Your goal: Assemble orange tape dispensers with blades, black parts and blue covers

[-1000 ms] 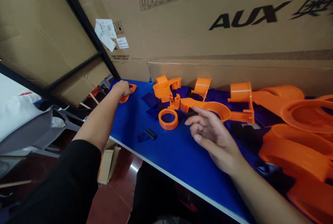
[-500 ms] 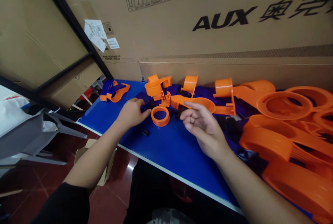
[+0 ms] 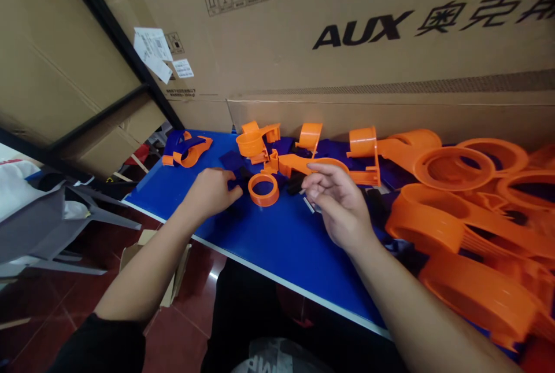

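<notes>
My left hand [image 3: 212, 192] is closed, thumb and fingers curled together over the blue tabletop [image 3: 260, 246]. Dark pieces lie beside its fingertips, and whatever it grips is hidden. Just right of it sits an orange plastic ring [image 3: 263, 202]. My right hand [image 3: 342, 205] has its thumb and fingers drawn in around a small silvery metal strip [image 3: 309, 205], with the index finger extended. Behind that hand lie black pieces [image 3: 295, 183] and an orange tape dispenser frame [image 3: 299, 163] with a long handle.
Several orange tape dispenser parts [image 3: 451, 169] are heaped on the right. Others stand along the back, against a large cardboard box [image 3: 269, 61]. One orange and blue piece [image 3: 191, 153] lies at the far left. A grey chair [image 3: 56, 228] and an open carton [image 3: 176, 280] are on the floor side.
The small black piece in front of my left hand no longer shows on the table. A metal strip now shows at my right fingers. The view has shifted slightly.
</notes>
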### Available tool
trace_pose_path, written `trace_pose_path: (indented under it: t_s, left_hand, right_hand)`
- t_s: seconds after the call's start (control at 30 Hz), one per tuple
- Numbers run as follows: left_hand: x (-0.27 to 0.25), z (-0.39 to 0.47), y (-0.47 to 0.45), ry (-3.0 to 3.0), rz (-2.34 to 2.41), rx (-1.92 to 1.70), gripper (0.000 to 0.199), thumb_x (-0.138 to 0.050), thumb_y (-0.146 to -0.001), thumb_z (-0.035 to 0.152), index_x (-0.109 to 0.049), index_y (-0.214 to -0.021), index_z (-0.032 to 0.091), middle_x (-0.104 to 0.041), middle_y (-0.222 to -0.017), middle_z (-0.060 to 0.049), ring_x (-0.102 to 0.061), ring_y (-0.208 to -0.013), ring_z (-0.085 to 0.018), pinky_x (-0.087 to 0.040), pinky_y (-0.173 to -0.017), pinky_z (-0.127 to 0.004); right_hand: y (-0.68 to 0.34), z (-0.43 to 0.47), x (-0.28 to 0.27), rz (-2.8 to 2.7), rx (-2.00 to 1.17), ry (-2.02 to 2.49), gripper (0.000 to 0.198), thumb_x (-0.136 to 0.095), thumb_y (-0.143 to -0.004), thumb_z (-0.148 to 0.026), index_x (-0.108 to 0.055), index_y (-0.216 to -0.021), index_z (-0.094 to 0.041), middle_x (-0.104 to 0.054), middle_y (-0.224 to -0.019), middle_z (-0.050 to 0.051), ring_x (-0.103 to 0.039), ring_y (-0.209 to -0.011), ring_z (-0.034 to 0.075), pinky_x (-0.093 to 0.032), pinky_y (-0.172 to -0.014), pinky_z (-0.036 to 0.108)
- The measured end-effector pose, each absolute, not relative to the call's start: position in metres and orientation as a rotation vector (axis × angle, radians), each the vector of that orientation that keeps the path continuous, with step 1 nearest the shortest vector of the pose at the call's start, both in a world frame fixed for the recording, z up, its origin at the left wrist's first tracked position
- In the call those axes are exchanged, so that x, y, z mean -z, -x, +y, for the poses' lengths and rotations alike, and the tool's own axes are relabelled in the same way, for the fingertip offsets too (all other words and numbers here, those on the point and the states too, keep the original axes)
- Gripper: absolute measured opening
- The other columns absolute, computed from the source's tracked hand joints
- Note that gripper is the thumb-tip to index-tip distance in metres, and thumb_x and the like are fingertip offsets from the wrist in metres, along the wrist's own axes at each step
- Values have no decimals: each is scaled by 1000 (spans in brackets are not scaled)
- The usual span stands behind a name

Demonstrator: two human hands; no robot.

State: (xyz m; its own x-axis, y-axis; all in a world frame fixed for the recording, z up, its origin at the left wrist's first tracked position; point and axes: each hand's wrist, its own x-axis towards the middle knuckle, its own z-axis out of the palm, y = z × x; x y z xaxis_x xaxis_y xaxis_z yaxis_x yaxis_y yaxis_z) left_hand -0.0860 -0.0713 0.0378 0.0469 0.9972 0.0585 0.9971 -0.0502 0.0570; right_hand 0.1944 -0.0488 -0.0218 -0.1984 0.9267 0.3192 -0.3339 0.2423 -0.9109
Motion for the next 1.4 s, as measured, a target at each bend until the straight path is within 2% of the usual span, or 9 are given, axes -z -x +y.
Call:
trace_pose_path:
  t_s: [0.3, 0.43, 0.6, 0.7, 0.9, 1.07, 1.2, 1.3, 1.4]
  left_hand:
    - [-97, -95, 95, -2524, 2165, -342, 42, -46, -111, 41, -70, -83, 21, -74, -89, -11, -72, -85, -26, -60, -86, -41]
    - [-119, -117, 86, -2552, 2147, -576, 40, -45, -113, 42, -70, -89, 23, -74, -88, -6, -72, -82, -24, -59, -81, -39]
    - [-94, -142, 33, -2499, 2029, -1256, 26, -49, -113, 34, -72, -106, 22, -79, -119, -10, -76, -116, -26, -61, -102, -44]
    - [-51, -148, -11, -2505, 1857, -1360, 19, -62, -108, 36, -73, -113, 21, -74, -132, -15, -72, -128, -30, -60, -111, -51]
    - [11, -140, -49, -2376, 1598, -1506, 41, -73, -103, 41, -66, -138, 21, -64, -154, -21, -69, -137, -32, -63, -112, -52]
    - [23, -130, -43, -2317, 1714, -1436, 24, -66, -104, 24, -72, -127, 18, -80, -115, -11, -77, -109, -26, -65, -102, -46]
    - [26, -129, -47, -2408, 1678, -1354, 15, -66, -103, 21, -76, -114, 18, -81, -109, -10, -76, -104, -24, -64, -101, -43]
    - [24, -125, -41, -2412, 1948, -1328, 21, -70, -100, 25, -77, -118, 17, -78, -123, -16, -70, -120, -33, -60, -108, -52]
    - [23, -114, -25, -2312, 2312, -1023, 33, -75, -97, 35, -77, -123, 14, -66, -144, -26, -60, -136, -45, -54, -111, -63]
  right_hand:
    - [-194, -49, 22, -1281, -1227, 661, 32, -75, -93, -32, -70, -124, -28, -71, -104, 4, -62, -77, 18, -52, -68, 34]
    - [-194, -51, 20, -1283, -1249, 660, 38, -80, -91, -39, -68, -126, -30, -71, -121, 7, -65, -84, 19, -56, -72, 35]
    - [-192, -62, 12, -1244, -1518, 558, 66, -79, -87, -63, -55, -143, -38, -70, -135, 9, -73, -104, 26, -63, -79, 40]
    - [-191, -68, 3, -1078, -1765, 490, 70, -66, -91, -75, -48, -150, -42, -74, -133, 8, -76, -118, 32, -67, -88, 52]
    - [-202, -51, -6, -819, -1611, 646, 44, -65, -99, -63, -56, -135, -39, -78, -102, 0, -80, -88, 24, -70, -81, 45]
    - [-209, -35, -6, -610, -1447, 696, 43, -68, -96, -58, -58, -129, -33, -72, -83, -3, -75, -68, 19, -68, -65, 35]
    - [-203, -35, -2, -655, -1398, 818, 39, -72, -92, -51, -60, -123, -30, -74, -84, -4, -74, -61, 16, -66, -58, 30]
    - [-196, -37, 8, -820, -1448, 961, 36, -76, -89, -46, -64, -118, -29, -76, -91, -3, -73, -59, 15, -65, -57, 29]
    - [-190, -41, 21, -1025, -1451, 1062, 35, -75, -90, -38, -66, -123, -29, -79, -108, 1, -79, -69, 16, -70, -70, 34]
